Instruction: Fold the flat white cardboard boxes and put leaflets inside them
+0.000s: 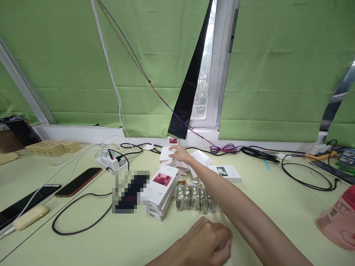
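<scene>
My right hand (179,153) reaches to the back of the table, its thumb and fingers closed on a white box (165,152) among folded white cartons (201,159). Near the front, my left hand (208,240) is curled into a fist; whatever it holds, if anything, is hidden. Between the hands stands a row of several clear glass bottles (195,196), partly covered by my right forearm. To their left lie stacked white boxes with a red rose picture (162,180). A white box with a green picture (226,173) lies behind my forearm.
Left are two phones (79,181) (41,195), a power strip (111,162), a looped black cable (68,233) and yellow blocks (52,147). A pink container (340,221) stands right. Coiled cables (256,153) run along the back, below green blinds (277,74).
</scene>
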`<state>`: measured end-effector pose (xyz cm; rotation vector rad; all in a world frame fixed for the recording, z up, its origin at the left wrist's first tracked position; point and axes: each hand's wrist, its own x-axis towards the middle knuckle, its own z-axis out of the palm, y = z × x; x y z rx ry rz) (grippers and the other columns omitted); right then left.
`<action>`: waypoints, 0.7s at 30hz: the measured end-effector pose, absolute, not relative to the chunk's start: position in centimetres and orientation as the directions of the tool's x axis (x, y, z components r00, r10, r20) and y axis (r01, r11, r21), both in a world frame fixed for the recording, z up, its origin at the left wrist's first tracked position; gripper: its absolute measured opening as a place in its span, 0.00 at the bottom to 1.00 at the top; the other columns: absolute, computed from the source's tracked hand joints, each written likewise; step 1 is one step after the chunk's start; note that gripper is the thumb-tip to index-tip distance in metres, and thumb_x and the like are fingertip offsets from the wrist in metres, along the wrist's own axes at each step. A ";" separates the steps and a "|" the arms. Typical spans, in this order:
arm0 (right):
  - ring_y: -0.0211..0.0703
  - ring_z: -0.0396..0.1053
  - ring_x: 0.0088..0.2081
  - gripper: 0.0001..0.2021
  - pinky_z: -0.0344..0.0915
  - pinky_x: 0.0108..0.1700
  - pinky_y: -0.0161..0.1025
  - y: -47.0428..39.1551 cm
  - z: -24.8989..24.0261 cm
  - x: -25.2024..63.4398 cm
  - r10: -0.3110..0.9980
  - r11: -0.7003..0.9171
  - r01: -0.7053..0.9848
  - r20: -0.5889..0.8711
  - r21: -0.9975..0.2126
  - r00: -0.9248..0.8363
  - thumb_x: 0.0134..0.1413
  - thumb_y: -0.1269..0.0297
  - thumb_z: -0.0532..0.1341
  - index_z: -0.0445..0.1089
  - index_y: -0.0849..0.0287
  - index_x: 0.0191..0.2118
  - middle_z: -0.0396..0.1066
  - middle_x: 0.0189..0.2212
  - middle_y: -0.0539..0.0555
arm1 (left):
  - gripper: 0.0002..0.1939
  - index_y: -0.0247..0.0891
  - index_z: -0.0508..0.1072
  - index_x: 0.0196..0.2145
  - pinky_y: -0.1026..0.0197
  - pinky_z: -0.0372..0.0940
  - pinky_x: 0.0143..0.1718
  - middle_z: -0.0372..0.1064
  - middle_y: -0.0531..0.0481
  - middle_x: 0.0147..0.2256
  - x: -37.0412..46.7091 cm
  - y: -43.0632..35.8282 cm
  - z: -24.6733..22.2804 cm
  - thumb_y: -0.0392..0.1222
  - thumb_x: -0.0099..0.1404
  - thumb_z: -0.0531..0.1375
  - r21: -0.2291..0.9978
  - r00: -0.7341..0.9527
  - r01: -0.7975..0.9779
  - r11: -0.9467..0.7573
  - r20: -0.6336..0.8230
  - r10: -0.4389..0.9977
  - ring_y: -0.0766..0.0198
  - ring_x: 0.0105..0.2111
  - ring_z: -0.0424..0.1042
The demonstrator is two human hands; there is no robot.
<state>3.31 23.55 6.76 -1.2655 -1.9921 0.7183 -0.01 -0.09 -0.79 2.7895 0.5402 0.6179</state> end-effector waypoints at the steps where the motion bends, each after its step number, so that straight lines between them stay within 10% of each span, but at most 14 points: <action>1: 0.41 0.73 0.35 0.15 0.71 0.39 0.39 23.3 7.0 3.8 0.925 0.371 0.542 0.251 -0.754 -0.284 0.59 0.66 0.66 0.72 0.61 0.52 0.74 0.33 0.51 | 0.06 0.40 0.61 0.27 0.63 0.52 0.23 0.68 0.57 0.24 0.0 0.0 -0.9 0.32 0.60 0.56 0.302 0.844 0.294 -0.907 0.363 0.395 0.70 0.20 0.66; 21: 0.30 0.51 0.18 0.23 0.47 0.18 0.29 7.6 6.4 15.4 0.889 0.437 0.089 0.445 -0.895 0.108 0.54 0.53 0.65 0.69 0.56 0.54 0.60 0.26 0.44 | 0.05 0.39 0.65 0.31 0.60 0.51 0.22 0.66 0.53 0.23 0.6 -0.1 -1.6 0.32 0.62 0.52 0.201 0.753 0.297 -0.933 0.552 0.359 0.67 0.19 0.63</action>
